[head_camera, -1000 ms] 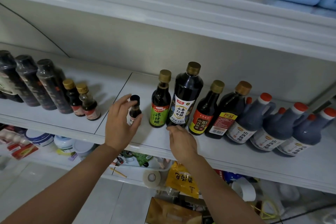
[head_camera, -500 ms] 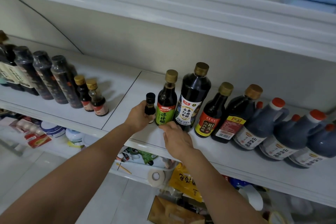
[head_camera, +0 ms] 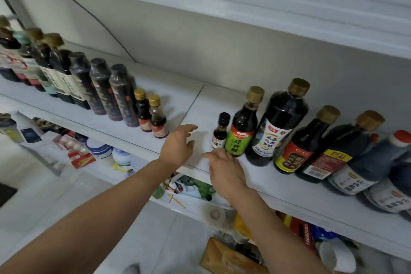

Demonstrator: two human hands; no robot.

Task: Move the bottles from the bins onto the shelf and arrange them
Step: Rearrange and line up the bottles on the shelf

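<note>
A small black-capped bottle (head_camera: 219, 131) stands upright on the white shelf (head_camera: 266, 187), touching the left side of a green-labelled bottle (head_camera: 242, 127). To its right runs a row of dark sauce bottles, led by a tall one with a white label (head_camera: 279, 124). My left hand (head_camera: 178, 147) hovers open just left of the small bottle, holding nothing. My right hand (head_camera: 224, 169) lies open at the shelf's front edge, fingers near the base of the green-labelled bottle. Two small gold-capped bottles (head_camera: 152, 115) stand further left.
Several tall dark bottles (head_camera: 104, 89) line the shelf's left part. Red-capped jugs (head_camera: 378, 162) crowd the far right. A bare gap of shelf lies between the gold-capped pair and the small bottle. The lower shelf (head_camera: 200, 207) holds clutter, tape and jars. An upper shelf overhangs.
My left hand has let go of the small black-capped bottle, which now stands beside the green-labelled one, and has drawn back to the left. The view has shifted rightward.
</note>
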